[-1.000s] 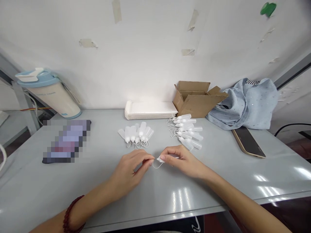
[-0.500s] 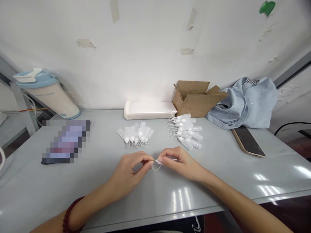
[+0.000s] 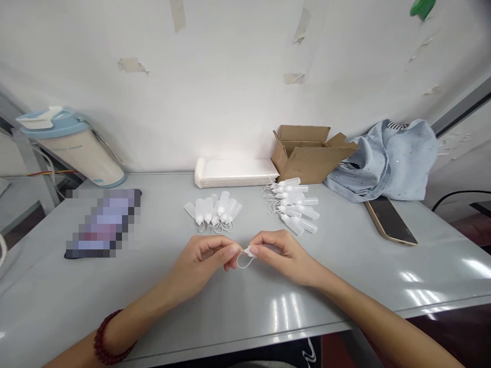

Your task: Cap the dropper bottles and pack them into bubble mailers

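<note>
My right hand [image 3: 282, 254] pinches a small white dropper bottle [image 3: 249, 251] by its neck. Most of the bottle's body is hidden behind the fingers. My left hand [image 3: 215, 251] is closed at the bottle's tip, thumb and index finger pressed on the end of its thin white cap strap [image 3: 245, 266]. The strap hangs as a loop between both hands, and the cap itself is covered by the left fingertips. Just beyond my hands lie two groups of similar translucent bottles with strings, a left pile [image 3: 215, 210] and a right pile [image 3: 295, 204].
Along the wall stand a stack of white trays [image 3: 236, 174], an open cardboard box [image 3: 312, 161] and a light blue bag [image 3: 399, 163]. A phone [image 3: 391, 222] lies at right. At left are a blurred-out device [image 3: 103, 222] and a tumbler [image 3: 84, 153].
My left thumb has moved up over the bottle's tip and the left fingers have curled under. The strap loop hangs wider. The right hand keeps its pinch on the bottle.
</note>
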`<state>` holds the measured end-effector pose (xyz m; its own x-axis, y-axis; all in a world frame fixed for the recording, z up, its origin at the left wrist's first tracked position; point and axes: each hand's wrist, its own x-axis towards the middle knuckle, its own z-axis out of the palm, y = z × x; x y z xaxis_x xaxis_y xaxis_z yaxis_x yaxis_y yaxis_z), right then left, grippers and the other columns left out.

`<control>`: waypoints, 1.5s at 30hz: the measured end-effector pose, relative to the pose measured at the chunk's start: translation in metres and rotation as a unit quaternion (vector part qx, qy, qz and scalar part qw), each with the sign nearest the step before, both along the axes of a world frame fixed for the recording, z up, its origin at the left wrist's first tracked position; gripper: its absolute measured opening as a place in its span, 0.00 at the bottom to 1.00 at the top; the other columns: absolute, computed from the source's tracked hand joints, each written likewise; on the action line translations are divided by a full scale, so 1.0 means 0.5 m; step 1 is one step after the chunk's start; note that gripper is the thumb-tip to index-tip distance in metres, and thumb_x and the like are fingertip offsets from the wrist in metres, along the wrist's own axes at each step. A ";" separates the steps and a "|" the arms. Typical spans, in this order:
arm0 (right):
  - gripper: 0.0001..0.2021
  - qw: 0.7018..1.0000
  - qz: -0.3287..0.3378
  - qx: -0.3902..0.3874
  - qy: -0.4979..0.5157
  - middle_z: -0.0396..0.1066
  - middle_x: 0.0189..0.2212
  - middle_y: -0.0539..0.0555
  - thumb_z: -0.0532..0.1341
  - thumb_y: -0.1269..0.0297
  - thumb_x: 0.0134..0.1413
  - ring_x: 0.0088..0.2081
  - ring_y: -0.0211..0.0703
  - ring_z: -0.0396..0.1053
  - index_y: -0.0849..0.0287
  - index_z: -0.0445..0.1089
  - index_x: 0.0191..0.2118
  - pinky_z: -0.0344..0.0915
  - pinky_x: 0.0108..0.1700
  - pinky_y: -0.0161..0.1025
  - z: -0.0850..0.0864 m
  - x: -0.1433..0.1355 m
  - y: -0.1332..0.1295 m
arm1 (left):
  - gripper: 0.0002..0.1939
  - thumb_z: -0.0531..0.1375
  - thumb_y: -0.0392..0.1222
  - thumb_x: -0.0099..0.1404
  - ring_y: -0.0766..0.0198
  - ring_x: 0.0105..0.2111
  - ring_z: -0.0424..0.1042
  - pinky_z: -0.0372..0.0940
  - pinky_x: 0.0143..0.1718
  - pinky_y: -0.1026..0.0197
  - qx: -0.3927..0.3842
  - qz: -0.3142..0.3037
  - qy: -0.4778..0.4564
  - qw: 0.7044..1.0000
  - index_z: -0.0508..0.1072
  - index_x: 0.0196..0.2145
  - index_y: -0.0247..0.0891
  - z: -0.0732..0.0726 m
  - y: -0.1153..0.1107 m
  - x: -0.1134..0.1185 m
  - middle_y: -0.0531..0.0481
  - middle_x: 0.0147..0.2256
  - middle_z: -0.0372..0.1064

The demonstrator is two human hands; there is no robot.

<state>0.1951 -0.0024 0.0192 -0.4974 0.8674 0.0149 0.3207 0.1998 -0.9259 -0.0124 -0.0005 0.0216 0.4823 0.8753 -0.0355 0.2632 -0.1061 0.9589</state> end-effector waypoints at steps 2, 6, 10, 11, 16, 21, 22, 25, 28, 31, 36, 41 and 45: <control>0.13 1.000 -0.010 -0.009 0.011 0.72 0.28 0.50 0.55 0.59 0.59 0.31 0.36 0.66 0.60 0.72 0.32 0.61 0.32 0.33 0.005 0.001 0.000 | 0.16 0.51 0.43 0.66 0.68 0.25 0.66 0.63 0.31 0.65 0.002 0.007 -0.010 1.000 0.71 0.24 0.37 0.004 0.002 0.000 0.54 0.22 0.67; 0.12 1.000 -0.017 -0.009 0.006 0.72 0.28 0.50 0.56 0.58 0.59 0.30 0.36 0.67 0.60 0.72 0.32 0.61 0.31 0.33 0.007 -0.001 -0.002 | 0.13 0.54 0.43 0.65 0.67 0.26 0.66 0.62 0.31 0.66 0.033 0.013 0.020 0.999 0.72 0.26 0.37 0.005 0.000 0.002 0.54 0.24 0.67; 0.12 1.000 -0.013 0.008 -0.010 0.71 0.27 0.50 0.56 0.59 0.59 0.29 0.36 0.66 0.60 0.72 0.33 0.60 0.30 0.33 0.000 -0.005 -0.004 | 0.12 0.55 0.43 0.64 0.67 0.26 0.66 0.62 0.32 0.64 0.063 0.012 0.041 0.997 0.72 0.26 0.37 -0.002 -0.003 0.003 0.54 0.24 0.67; 0.12 1.000 -0.012 0.017 -0.016 0.71 0.27 0.50 0.56 0.59 0.59 0.28 0.36 0.65 0.60 0.72 0.33 0.60 0.29 0.32 -0.002 -0.006 -0.005 | 0.12 0.55 0.43 0.64 0.67 0.26 0.66 0.62 0.31 0.64 0.062 0.012 0.042 0.997 0.72 0.26 0.37 -0.004 -0.004 0.003 0.54 0.23 0.67; 0.13 0.997 -0.001 0.055 -0.058 0.69 0.24 0.49 0.55 0.59 0.59 0.25 0.34 0.61 0.61 0.72 0.32 0.57 0.26 0.31 -0.010 -0.006 -0.007 | 0.12 0.55 0.42 0.64 0.67 0.26 0.66 0.62 0.31 0.65 0.035 0.001 0.034 0.999 0.72 0.25 0.37 -0.011 -0.005 0.003 0.54 0.23 0.67; 0.13 0.995 0.009 0.075 -0.067 0.66 0.21 0.48 0.55 0.60 0.59 0.22 0.32 0.59 0.62 0.72 0.31 0.55 0.25 0.30 -0.017 -0.006 -0.007 | 0.11 0.55 0.40 0.64 0.68 0.26 0.66 0.62 0.31 0.66 0.017 -0.012 0.034 0.999 0.71 0.25 0.38 -0.015 -0.004 0.005 0.55 0.23 0.68; 0.13 0.995 0.010 0.073 -0.068 0.66 0.21 0.49 0.55 0.60 0.59 0.22 0.32 0.59 0.62 0.72 0.31 0.55 0.25 0.30 -0.019 -0.007 -0.007 | 0.11 0.55 0.40 0.64 0.68 0.26 0.66 0.61 0.31 0.66 0.013 -0.013 0.034 0.999 0.71 0.25 0.38 -0.015 -0.005 0.006 0.55 0.23 0.68; 0.14 0.996 0.013 0.066 -0.066 0.69 0.23 0.50 0.55 0.59 0.59 0.24 0.34 0.61 0.62 0.72 0.31 0.56 0.26 0.31 -0.022 -0.008 -0.008 | 0.11 0.55 0.40 0.64 0.68 0.26 0.66 0.61 0.30 0.66 0.004 -0.016 0.035 0.999 0.71 0.25 0.37 -0.011 -0.008 0.006 0.55 0.23 0.68; 0.14 0.997 0.018 0.053 -0.055 0.71 0.25 0.51 0.55 0.58 0.60 0.26 0.35 0.64 0.62 0.73 0.32 0.58 0.28 0.32 -0.018 -0.008 -0.008 | 0.12 0.55 0.42 0.64 0.68 0.26 0.65 0.61 0.31 0.66 -0.002 -0.020 0.033 0.999 0.71 0.25 0.37 -0.007 -0.009 0.006 0.55 0.23 0.67; 0.14 0.998 0.019 0.045 -0.043 0.72 0.26 0.51 0.55 0.59 0.60 0.27 0.35 0.65 0.62 0.73 0.33 0.60 0.30 0.32 -0.010 -0.005 -0.009 | 0.17 0.51 0.45 0.67 0.68 0.26 0.64 0.61 0.30 0.65 -0.006 -0.025 0.029 0.999 0.71 0.24 0.37 -0.002 -0.007 0.004 0.54 0.22 0.66; 0.13 0.997 -0.004 0.056 -0.045 0.71 0.26 0.51 0.56 0.60 0.59 0.27 0.35 0.65 0.61 0.72 0.32 0.60 0.29 0.32 -0.011 -0.002 -0.008 | 0.19 0.48 0.46 0.68 0.67 0.26 0.65 0.61 0.31 0.65 0.013 -0.009 0.040 0.999 0.72 0.26 0.37 0.004 0.002 0.000 0.53 0.24 0.67; 0.13 0.997 -0.006 0.058 -0.045 0.72 0.25 0.51 0.56 0.59 0.59 0.26 0.35 0.66 0.61 0.72 0.32 0.60 0.29 0.32 -0.021 -0.006 -0.006 | 0.13 0.54 0.45 0.65 0.66 0.28 0.65 0.60 0.32 0.64 0.057 -0.023 0.109 0.992 0.72 0.27 0.37 0.011 0.006 -0.006 0.54 0.25 0.67; 0.11 0.996 0.001 0.072 -0.044 0.72 0.25 0.50 0.57 0.60 0.57 0.26 0.35 0.66 0.61 0.72 0.31 0.60 0.28 0.32 -0.019 -0.007 -0.006 | 0.11 0.54 0.43 0.64 0.67 0.28 0.65 0.58 0.28 0.66 0.056 -0.056 0.142 0.987 0.72 0.26 0.38 0.019 0.006 -0.010 0.54 0.25 0.67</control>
